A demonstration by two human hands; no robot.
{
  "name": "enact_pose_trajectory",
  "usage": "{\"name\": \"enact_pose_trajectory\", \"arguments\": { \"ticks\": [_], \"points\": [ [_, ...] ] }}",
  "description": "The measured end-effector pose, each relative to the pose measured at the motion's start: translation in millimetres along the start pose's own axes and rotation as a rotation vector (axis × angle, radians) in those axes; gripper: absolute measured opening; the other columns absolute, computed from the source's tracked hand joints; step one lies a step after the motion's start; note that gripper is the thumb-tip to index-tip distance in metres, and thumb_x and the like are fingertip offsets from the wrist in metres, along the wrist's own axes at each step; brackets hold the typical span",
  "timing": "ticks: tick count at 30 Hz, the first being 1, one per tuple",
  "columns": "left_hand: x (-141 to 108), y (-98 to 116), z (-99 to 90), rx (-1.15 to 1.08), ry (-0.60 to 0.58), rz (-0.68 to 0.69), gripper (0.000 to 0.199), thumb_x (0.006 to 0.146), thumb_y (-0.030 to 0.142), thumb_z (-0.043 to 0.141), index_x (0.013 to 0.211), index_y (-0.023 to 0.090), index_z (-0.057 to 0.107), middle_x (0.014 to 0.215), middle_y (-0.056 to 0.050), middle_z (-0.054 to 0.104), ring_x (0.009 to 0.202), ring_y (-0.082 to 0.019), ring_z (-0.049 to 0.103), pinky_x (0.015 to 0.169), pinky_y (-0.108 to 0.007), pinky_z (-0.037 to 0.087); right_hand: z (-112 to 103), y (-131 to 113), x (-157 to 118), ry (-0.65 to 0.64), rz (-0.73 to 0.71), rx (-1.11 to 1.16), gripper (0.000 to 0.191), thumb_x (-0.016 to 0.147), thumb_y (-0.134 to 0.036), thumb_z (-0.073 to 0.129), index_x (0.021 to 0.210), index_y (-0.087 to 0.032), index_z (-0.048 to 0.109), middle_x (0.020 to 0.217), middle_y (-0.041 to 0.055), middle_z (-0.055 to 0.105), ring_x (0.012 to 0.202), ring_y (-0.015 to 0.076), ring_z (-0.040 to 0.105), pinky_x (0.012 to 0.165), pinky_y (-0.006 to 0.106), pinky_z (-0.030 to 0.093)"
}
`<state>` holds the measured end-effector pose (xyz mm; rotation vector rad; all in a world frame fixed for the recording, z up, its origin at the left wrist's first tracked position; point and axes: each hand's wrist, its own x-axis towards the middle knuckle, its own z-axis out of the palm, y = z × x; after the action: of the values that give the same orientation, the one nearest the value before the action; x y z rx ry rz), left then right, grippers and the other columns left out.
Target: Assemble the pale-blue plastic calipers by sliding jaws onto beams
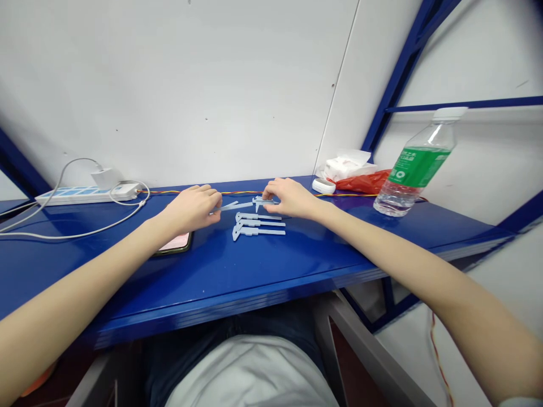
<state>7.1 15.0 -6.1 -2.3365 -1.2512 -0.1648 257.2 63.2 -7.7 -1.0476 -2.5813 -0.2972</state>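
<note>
My left hand (199, 204) has its thumb and fingers closed on the near end of a thin pale-grey strip (237, 206), which points toward my other hand. My right hand (286, 196) pinches a small pale-grey plastic vernier caliper (258, 201), its jaws facing left. The strip's far end lies close to this caliper; whether they touch, I cannot tell. Just below, several matching calipers (261, 231) lie side by side on the blue table (254, 265), jaws to the left and beams to the right. Beneath my left wrist a phone (180, 243) is partly covered.
At the back left are a power strip (85, 195), a white charger (106, 178) and a looping white cable (106, 228). Back right hold a white oval device (323, 186), a tissue pack (345, 165), a red bag (365, 182) and a water bottle (418, 164).
</note>
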Motion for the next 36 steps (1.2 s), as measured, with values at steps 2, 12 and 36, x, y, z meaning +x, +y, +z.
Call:
{"name": "enact_pose_trajectory", "arguments": {
  "ticks": [2, 12, 36],
  "points": [
    [0, 1, 0.2, -0.004, 0.012, 0.014, 0.017, 0.08, 0.023, 0.045, 0.083, 0.016, 0.059, 0.085, -0.011, 0.067, 0.086, -0.025, 0.061, 0.077, -0.036, 0.045, 0, -1, 0, 0.019, -0.036, 0.007, 0.013, 0.076, -0.023, 0.06, 0.087, -0.017, 0.064, 0.089, 0.0059, 0.066, 0.079, 0.0178, 0.056, 0.071, 0.03, 0.038],
    [-1, -3, 0.4, 0.056, 0.038, 0.03, 0.019, 0.082, 0.024, 0.042, 0.084, 0.016, 0.059, 0.086, -0.01, 0.068, 0.085, -0.024, 0.06, 0.077, -0.036, 0.045, 3, 3, 0, 0.047, -0.067, -0.008, 0.011, 0.075, -0.022, 0.059, 0.084, -0.017, 0.062, 0.087, 0.0052, 0.065, 0.079, 0.0182, 0.054, 0.074, 0.031, 0.036],
    [-2, -6, 0.0, 0.081, 0.116, 0.091, 0.015, 0.084, 0.023, 0.044, 0.082, 0.016, 0.058, 0.083, -0.007, 0.067, 0.08, -0.02, 0.06, 0.074, -0.032, 0.045, 5, 9, 0, 0.14, -0.141, 0.086, 0.006, 0.077, -0.024, 0.056, 0.08, -0.019, 0.054, 0.086, 0.005, 0.064, 0.08, 0.0178, 0.051, 0.074, 0.031, 0.035]
  ]
}}
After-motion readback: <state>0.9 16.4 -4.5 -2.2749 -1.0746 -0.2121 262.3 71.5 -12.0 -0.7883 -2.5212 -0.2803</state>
